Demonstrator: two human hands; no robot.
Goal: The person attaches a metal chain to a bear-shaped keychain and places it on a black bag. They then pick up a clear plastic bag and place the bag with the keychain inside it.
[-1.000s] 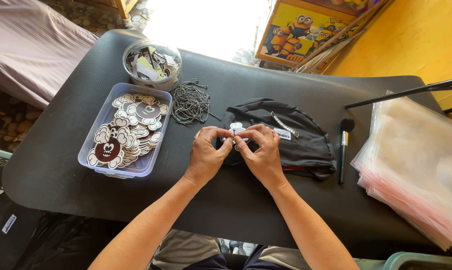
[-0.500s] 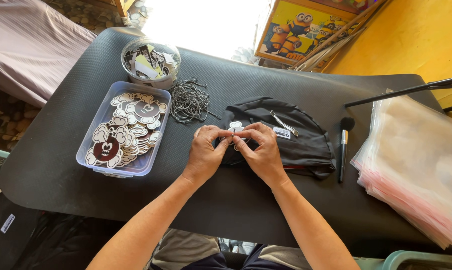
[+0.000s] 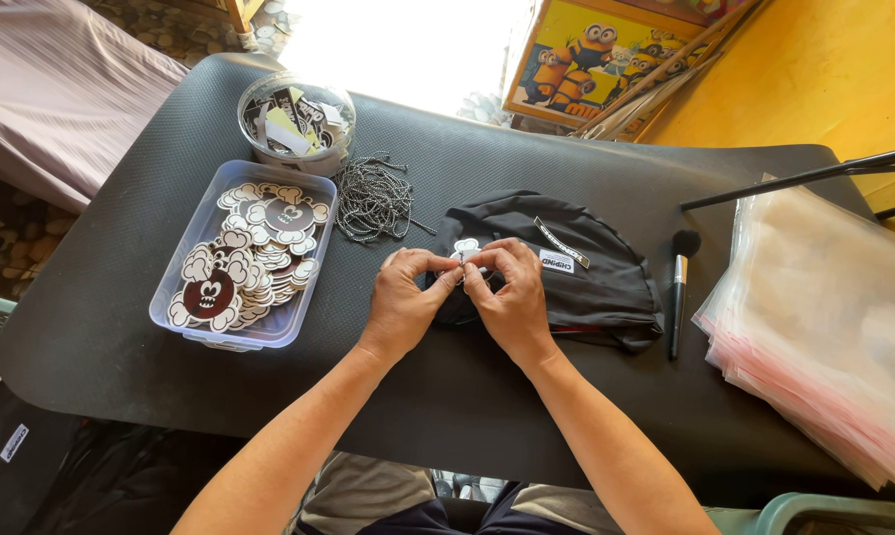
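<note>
Near the middle of the black worktop point(image 3: 120, 327), your left hand point(image 3: 406, 302) and right hand point(image 3: 512, 297) meet fingertip to fingertip, each grip pinched closed on a small white cloud-shaped charm point(image 3: 464, 248) held between them, just over the near edge of a folded black cloth pouch point(image 3: 586, 277). To your left sits a clear rectangular plastic tub point(image 3: 175, 317), filled with more of the same flat charms point(image 3: 254, 253), white-edged with dark red-brown cartoon faces, stacked loosely and overlapping. Behind that tub stands a round clear container point(image 3: 254, 144) holding a jumble of small paper or card pieces in black, white and yellow; what they are exactly is too small to tell. Between the round container and the pouch lies a loose heap of metal ball chains point(image 3: 373, 198), straight on the worktop. On your right, a black makeup-style brush point(image 3: 677, 287) lies just beside the pouch, and farther right a thick stack of clear plastic bags point(image 3: 824, 327) with pink-tinted edges rests at the worktop's end.
</note>
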